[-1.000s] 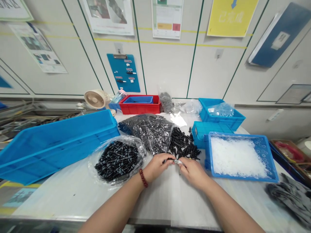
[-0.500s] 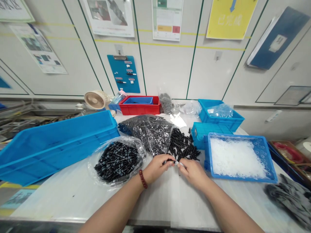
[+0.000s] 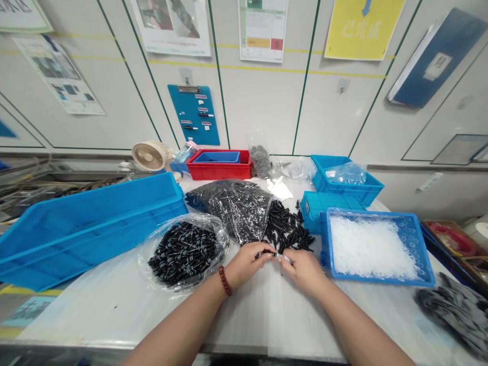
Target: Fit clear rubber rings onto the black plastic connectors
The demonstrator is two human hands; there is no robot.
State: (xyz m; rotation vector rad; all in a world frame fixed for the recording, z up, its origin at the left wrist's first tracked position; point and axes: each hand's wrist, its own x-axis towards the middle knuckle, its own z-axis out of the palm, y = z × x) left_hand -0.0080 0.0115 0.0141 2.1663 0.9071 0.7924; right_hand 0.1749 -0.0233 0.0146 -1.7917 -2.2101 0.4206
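My left hand, closed with thumb and fingertips pinching, holds a small slim black part. Opposite it, my right hand is closed around a small whitish rod-like piece, mostly hidden by the fingers. The two pieces meet end to end between the fingertips; whether they are joined I cannot tell. Loose black parts lie just beyond the hands, spilling from a large clear bag of black parts. Left of my left wrist, an opened plastic bag contains black parts with pale rings.
A blue bin of small white rings stands at right, beside another blue bin. A long blue crate leans along the left. Behind are a red tray and a fan. Dark cloth lies at the right edge.
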